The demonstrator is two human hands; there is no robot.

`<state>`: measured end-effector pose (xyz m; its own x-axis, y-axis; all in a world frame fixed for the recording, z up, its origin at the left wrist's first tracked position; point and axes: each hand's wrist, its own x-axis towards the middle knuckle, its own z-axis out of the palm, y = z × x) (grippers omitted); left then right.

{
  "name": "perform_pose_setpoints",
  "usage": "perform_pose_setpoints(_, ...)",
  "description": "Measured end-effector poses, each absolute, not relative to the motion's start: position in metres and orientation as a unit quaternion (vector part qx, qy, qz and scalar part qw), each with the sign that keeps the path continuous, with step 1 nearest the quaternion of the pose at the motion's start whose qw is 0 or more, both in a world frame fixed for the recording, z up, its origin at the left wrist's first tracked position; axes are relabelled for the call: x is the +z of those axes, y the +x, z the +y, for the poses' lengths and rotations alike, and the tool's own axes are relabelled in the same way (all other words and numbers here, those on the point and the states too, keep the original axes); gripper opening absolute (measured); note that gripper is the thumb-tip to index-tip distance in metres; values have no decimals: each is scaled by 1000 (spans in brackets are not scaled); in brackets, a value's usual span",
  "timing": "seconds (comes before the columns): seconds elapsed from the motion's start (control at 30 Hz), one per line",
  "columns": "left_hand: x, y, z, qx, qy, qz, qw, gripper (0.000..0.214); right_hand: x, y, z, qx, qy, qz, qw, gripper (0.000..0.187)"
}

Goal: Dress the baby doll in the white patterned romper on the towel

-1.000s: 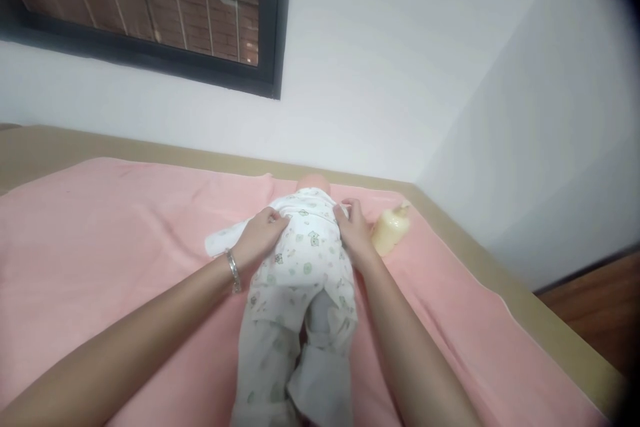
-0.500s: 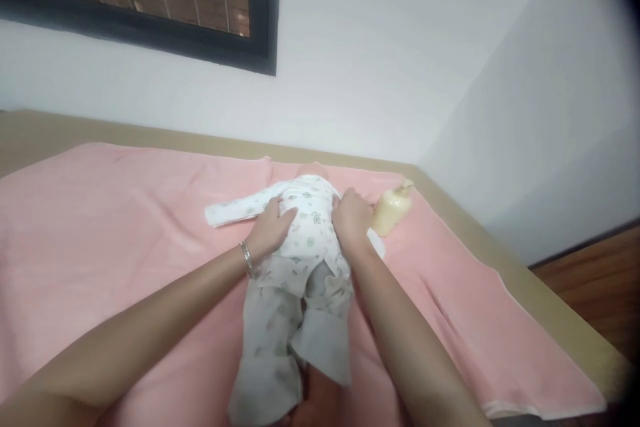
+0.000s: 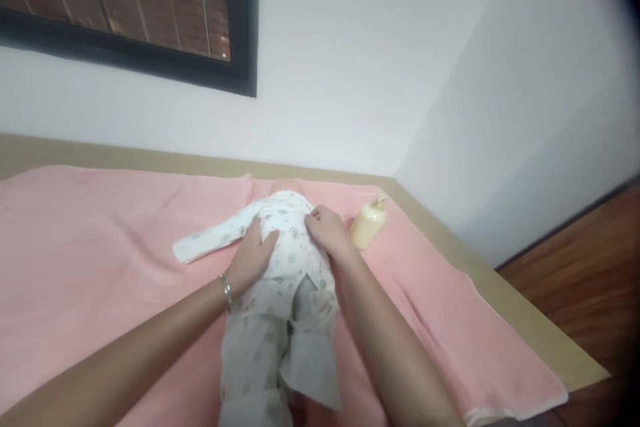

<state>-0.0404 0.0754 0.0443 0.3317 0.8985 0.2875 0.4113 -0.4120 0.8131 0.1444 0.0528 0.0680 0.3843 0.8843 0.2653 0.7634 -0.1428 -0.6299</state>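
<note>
A baby-sized figure lies on its back on a pink cloth point(image 3: 140, 320), dressed in a white printed outfit point(image 3: 287, 260). Whether it is a baby or a doll I cannot tell. One long sleeve point(image 3: 207, 242) stretches out flat to the left. My left hand point(image 3: 253, 257) rests along the left side of the torso, thumb spread from the fingers. On the opposite side, my right hand point(image 3: 327, 230) has its fingers curled and pinches the outfit's fabric near the chest. Grey-white trouser legs point(image 3: 255, 360) extend toward me between my forearms.
A pale yellow pump bottle point(image 3: 369, 225) stands on the cloth just right of my right hand. The tan bed surface point(image 3: 450, 247) shows around the cloth. Behind it rise a white wall point(image 3: 325, 80) and a dark-framed window point(image 3: 245, 47).
The view has shifted, so everything sits lower and further left. My right hand has moved from the torso's side to the upper front, its fingers now pinched on the fabric. My left hand stays put.
</note>
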Motion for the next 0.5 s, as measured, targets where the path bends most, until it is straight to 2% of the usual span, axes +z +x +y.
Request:
perform_pose_setpoints(0.13, 65, -54, 82, 262, 805, 483, 223, 58, 105, 185, 36, 2, -687, -506, 522, 25)
perform_pose_setpoints(0.2, 83, -60, 85, 213, 825, 479, 210, 49, 122, 209, 23, -60, -655, -450, 604, 27)
perform_pose_setpoints(0.3, 112, -55, 77, 282, 820, 446, 223, 40, 131, 240, 9, -99, -630, -386, 667, 29)
perform_pose_setpoints(0.37, 125, -36, 66, 330, 808, 382, 304, 35, 127, 253, 7, -81, -623, -388, 675, 29)
perform_pose_setpoints(0.4, 129, -23, 60, 330, 795, 334, 383, 32, 123, 257, 10, -62, -620, -394, 675, 30)
perform_pose_setpoints(0.5, 130, 30, 51, 262, 598, 229, 722, 41, 106, 260, 21, -9, -590, -391, 707, 37)
